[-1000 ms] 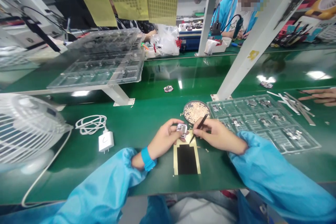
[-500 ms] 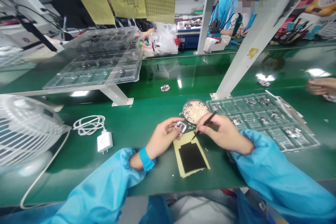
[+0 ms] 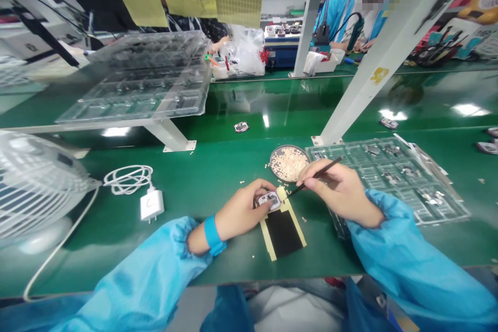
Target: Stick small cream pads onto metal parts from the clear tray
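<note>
Fingers and thumb of my left hand [image 3: 243, 207] grip a small white-rimmed device part [image 3: 269, 200], held over the upper left of a yellow backing sheet [image 3: 299, 228]. A black rectangular piece [image 3: 286, 233] lies on that sheet. My right hand [image 3: 336, 189] pinches dark tweezers [image 3: 324, 168], whose tip points down at the sheet's top edge, just right of the device part. Whether the tips grip anything is too small to tell. Behind the hands sits a round dish [image 3: 288, 162] of small beige pieces.
A clear tray of metal parts [image 3: 392, 174] lies right. At left are a white charger [image 3: 151, 205] and a fan [image 3: 39, 192]. A slanted post [image 3: 373, 72] rises behind the dish. Another device part [image 3: 241, 126] lies farther back. A person in blue sits opposite.
My left hand has brought the device part slightly right and down, over the sheet. The tweezers lie flatter, their tip beside the part. The other person's hand at the right edge is gone.
</note>
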